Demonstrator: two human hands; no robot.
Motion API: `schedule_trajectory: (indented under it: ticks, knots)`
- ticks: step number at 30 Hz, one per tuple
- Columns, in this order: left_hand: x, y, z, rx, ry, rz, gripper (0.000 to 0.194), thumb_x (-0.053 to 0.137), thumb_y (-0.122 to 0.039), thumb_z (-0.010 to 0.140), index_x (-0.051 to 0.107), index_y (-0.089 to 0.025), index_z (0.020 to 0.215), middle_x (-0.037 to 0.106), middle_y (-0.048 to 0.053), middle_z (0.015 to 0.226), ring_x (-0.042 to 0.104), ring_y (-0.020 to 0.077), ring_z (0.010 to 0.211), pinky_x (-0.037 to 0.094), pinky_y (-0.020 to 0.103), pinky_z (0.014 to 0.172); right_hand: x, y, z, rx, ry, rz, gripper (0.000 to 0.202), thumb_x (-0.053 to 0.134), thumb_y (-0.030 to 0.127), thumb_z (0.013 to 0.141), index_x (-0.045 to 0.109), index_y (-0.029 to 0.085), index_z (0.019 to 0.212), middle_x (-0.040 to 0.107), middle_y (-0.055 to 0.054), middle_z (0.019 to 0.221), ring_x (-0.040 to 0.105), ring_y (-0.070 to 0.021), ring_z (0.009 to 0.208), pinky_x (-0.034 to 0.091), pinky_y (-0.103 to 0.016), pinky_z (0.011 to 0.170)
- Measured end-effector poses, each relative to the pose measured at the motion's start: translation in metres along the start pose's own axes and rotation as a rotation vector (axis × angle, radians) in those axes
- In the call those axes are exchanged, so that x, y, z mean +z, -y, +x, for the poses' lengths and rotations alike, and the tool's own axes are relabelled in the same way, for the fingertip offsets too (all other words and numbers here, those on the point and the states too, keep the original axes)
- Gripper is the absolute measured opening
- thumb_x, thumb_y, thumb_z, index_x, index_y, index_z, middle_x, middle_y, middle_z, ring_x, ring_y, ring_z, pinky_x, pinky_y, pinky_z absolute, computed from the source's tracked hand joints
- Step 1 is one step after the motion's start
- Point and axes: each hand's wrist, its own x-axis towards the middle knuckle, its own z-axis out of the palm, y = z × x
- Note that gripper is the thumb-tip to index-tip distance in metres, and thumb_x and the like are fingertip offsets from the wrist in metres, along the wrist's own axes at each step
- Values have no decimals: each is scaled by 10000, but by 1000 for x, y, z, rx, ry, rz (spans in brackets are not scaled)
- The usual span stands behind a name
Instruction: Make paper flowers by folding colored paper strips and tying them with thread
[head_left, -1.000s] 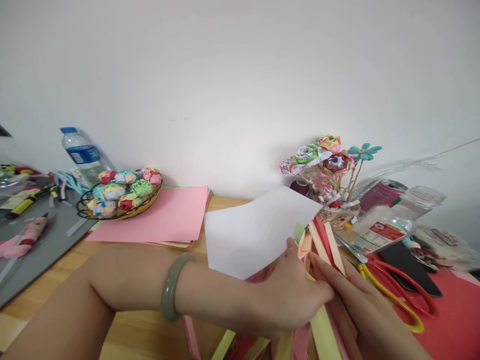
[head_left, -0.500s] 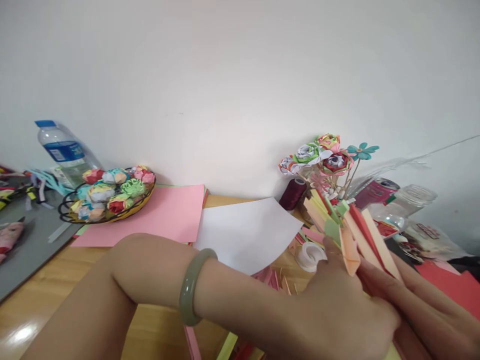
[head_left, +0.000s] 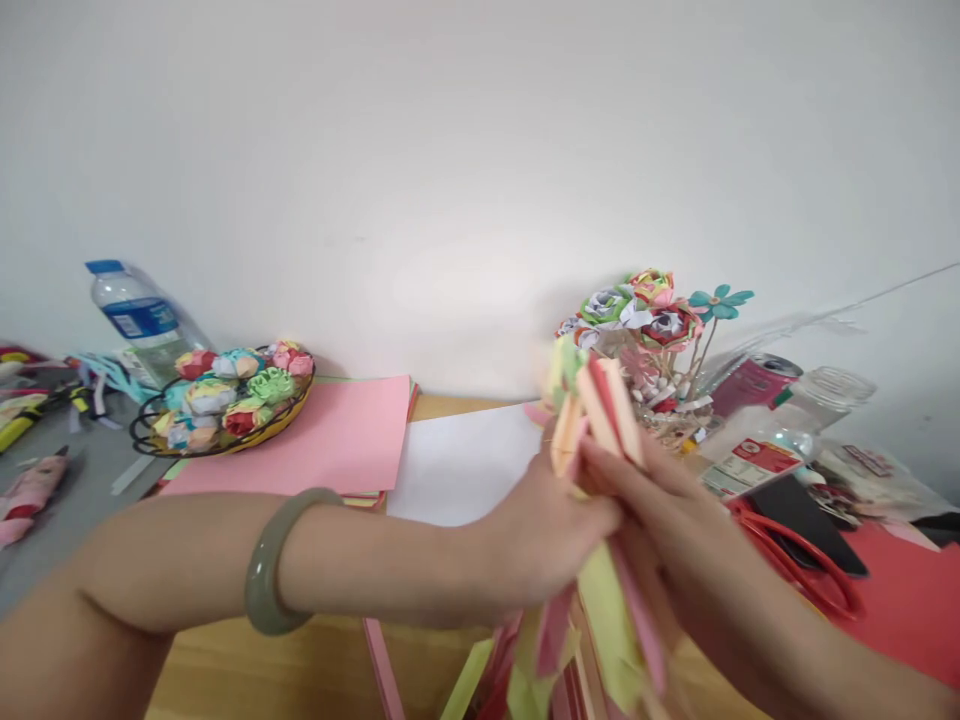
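From the joined left hand and right hand, with the plain white wall at twelve, the broadest passage is offered at ten o'clock, over the flat white paper sheet. Farther off, around nine, it is narrowed by the oval yellow basket with a black rim. One o'clock is blocked by multicoloured paper flowers on thin stems, two by the magenta metal can. Toward four, the red looped scissor handle can be cleared from above (it lies low). Six is filled by pink, red and pale-yellow paper strips.

Paper strips are in the left hand and right hand. Left, paper flowers sit in a basket, a plastic bottle behind. Right, a drink can is behind scissors.
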Motion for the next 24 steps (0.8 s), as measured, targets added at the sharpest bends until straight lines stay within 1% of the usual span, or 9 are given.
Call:
schedule_trajectory:
  ticks: [3,6,8,11,14,16,19,21,24]
  knots:
    - [-25,26,-2,-124,-90,-45,581,430,-133,751,290,-228,1306,449,57,1297,427,212,1177,351,386,980,22,-32,26,-11,76,35,457,469,386,806,453,231,1235,582,-54,1174,545,-209,1057,435,-352,896]
    - [-51,44,-3,-280,-90,7,530,466,-180,750,361,-218,1268,516,51,1231,458,208,1148,348,374,973,26,-60,48,36,179,-81,450,408,384,830,442,200,1239,516,-66,1258,516,-199,1097,421,-338,910]
    - [-67,48,-6,-357,7,25,558,492,-216,746,340,-239,1282,525,36,1224,483,206,1121,367,380,947,19,-73,57,59,192,-142,493,418,424,816,436,184,1246,502,-86,1270,494,-222,1124,406,-368,923]
    - [-88,48,-17,-330,141,141,619,510,-209,732,295,-258,1311,430,20,1323,414,201,1186,330,363,975,-1,-84,60,75,153,-342,572,427,491,784,452,148,1241,437,-128,1320,389,-281,1209,309,-454,987]
    - [-105,52,-35,-294,45,562,570,439,-184,758,308,-230,1311,404,45,1343,382,221,1210,311,369,985,-23,-94,57,14,131,-493,517,480,386,758,490,139,1211,414,-136,1334,309,-304,1252,196,-483,1035]
    - [-112,59,-47,-336,7,966,460,367,-145,783,422,-161,1240,512,102,1238,439,245,1162,323,390,965,-37,-103,53,-113,153,-657,468,475,258,742,518,112,1184,446,-150,1307,343,-301,1233,208,-472,1037]
    - [-115,72,-58,-278,200,1478,404,397,-84,745,524,-61,1128,522,180,1205,397,287,1193,263,445,995,-51,-117,47,-502,205,-1247,448,391,107,734,534,39,1153,516,-207,1222,469,-303,1137,349,-487,955]
    - [-114,79,-59,-228,279,1667,424,458,-118,730,509,-36,1142,489,205,1234,344,304,1228,216,486,1011,-57,-124,46,-706,222,-1511,447,364,39,716,565,58,1115,573,-191,1158,529,-279,1076,396,-479,915]
    - [-117,84,-51,-172,289,1817,460,522,-139,699,507,-50,1150,503,203,1220,306,308,1251,184,517,1014,-57,-130,48,-837,201,-1616,423,354,18,723,603,89,1058,619,-153,1102,565,-252,1031,421,-462,889]
